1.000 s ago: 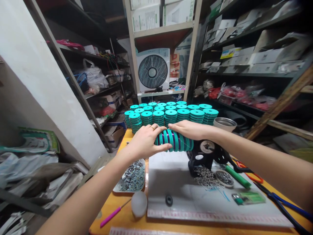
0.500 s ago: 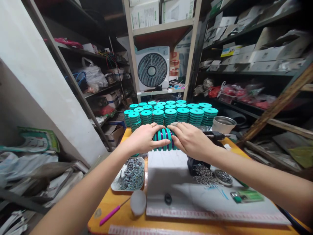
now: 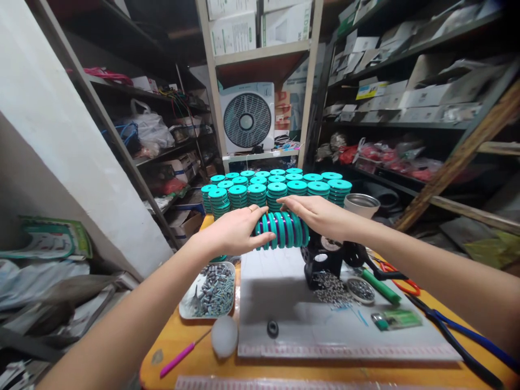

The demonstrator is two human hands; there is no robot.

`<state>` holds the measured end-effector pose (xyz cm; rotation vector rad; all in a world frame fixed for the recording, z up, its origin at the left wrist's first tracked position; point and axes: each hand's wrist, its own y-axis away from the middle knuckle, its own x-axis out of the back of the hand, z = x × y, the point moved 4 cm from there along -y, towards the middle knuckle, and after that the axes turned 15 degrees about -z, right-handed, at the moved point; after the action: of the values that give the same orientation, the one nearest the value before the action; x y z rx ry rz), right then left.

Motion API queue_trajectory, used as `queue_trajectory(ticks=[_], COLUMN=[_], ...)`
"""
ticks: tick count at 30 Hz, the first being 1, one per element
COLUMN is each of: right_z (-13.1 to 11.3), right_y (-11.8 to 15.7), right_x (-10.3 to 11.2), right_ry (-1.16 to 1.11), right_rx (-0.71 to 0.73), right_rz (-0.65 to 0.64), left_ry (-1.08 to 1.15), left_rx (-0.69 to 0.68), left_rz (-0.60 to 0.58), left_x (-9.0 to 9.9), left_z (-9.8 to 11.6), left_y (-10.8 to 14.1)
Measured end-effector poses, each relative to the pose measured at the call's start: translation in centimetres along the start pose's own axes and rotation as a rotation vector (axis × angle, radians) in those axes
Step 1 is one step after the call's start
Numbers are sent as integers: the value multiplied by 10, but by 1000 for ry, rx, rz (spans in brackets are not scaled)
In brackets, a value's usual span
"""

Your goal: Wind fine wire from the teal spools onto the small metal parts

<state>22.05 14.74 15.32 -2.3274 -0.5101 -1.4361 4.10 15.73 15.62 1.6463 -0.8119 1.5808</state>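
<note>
A horizontal row of teal spools [image 3: 280,230], with dark purple bands between their rims, is raised above the table between my hands. My left hand [image 3: 238,230] wraps its left end, thumb across the front and fingers over the top. At the right end, my right hand [image 3: 320,216] lies against the row with fingers stretched over its upper side; its thumb is hidden. Just below that hand is a black hand-cranked machine [image 3: 325,257]. Behind the row stand many stacks of teal spools [image 3: 277,188] on the table.
A white tray of screws [image 3: 213,292] sits left of a white board [image 3: 284,303]. On the board are loose small metal parts [image 3: 333,290], a round dish [image 3: 361,291] and a black ring [image 3: 272,329]. A pink-handled tool [image 3: 177,360] lies front left, blue-handled pliers [image 3: 467,336] at right.
My right hand has shifted outward and straightened its fingers, uncovering more of the row. My left hand keeps its hold. The view has turned slightly, showing more of the machine and pliers.
</note>
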Motion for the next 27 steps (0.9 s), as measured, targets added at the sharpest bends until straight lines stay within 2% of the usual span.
queue_trajectory(ticks=[3, 8, 15, 21, 24, 27], right_z=[8, 12, 2, -6, -8, -8], right_y=[-5, -10, 4, 18, 22, 24], right_x=[-3, -12, -25, -36, -37, -31], right_ry=[30, 97, 236, 563, 658, 631], right_rx=[-21, 32, 99, 211, 208, 224], right_rz=[-14, -68, 66, 255, 272, 235], left_ry=[-5, -9, 32, 30, 33, 36], left_rx=[11, 84, 85, 94, 98, 87], left_rz=[38, 144, 123, 120, 112, 94], left_x=[-3, -8, -7, -7, -7, -5], left_z=[4, 8, 4, 4, 3, 3], left_y=[-3, -8, -11, -12, -12, -12])
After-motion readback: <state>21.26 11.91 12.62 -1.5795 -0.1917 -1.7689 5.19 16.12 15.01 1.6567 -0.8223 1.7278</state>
